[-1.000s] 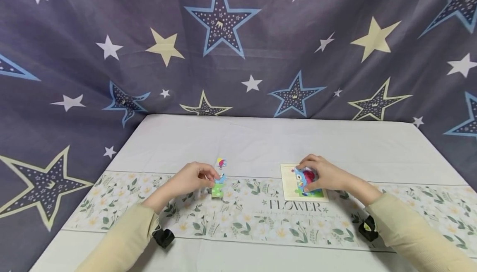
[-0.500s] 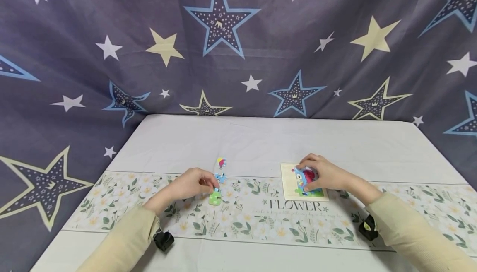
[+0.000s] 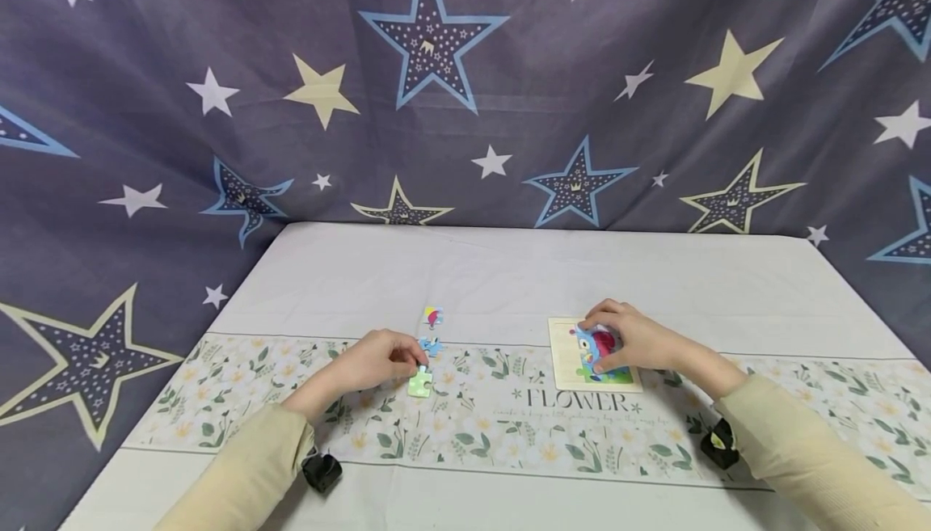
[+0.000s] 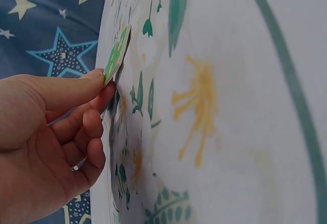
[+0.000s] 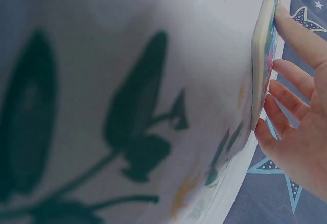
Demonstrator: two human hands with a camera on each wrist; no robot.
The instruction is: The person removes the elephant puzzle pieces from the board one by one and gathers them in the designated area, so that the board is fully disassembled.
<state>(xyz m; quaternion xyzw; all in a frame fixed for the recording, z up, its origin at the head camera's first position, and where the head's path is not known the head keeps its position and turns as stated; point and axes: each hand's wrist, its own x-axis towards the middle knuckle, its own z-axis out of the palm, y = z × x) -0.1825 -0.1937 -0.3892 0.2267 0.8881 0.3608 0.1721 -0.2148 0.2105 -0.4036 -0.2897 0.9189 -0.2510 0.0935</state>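
Note:
My left hand (image 3: 374, 360) pinches a green jigsaw puzzle piece (image 3: 419, 384) between thumb and forefinger. In the left wrist view the piece (image 4: 117, 55) stands tilted, close to the cloth. Beyond that hand lie a blue puzzle piece (image 3: 431, 347) and, farther back, a yellow, red and blue puzzle piece (image 3: 433, 316). My right hand (image 3: 642, 343) rests on a square wooden puzzle board (image 3: 562, 353), thumb and fingers spread over its blue, red and green picture. The right wrist view shows fingertips touching the board (image 5: 259, 66); part of the picture is hidden.
A white tablecloth (image 3: 509, 272) with a floral band (image 3: 502, 426) covers the table. Printed lettering runs just in front of the board. A dark curtain (image 3: 465, 135) with stars hangs behind the table. Each wrist carries a black camera (image 3: 322, 471).
My left hand has brought the green piece slightly toward me and left, turning it, which uncovers more of the blue piece. My right hand and the board have stayed put.

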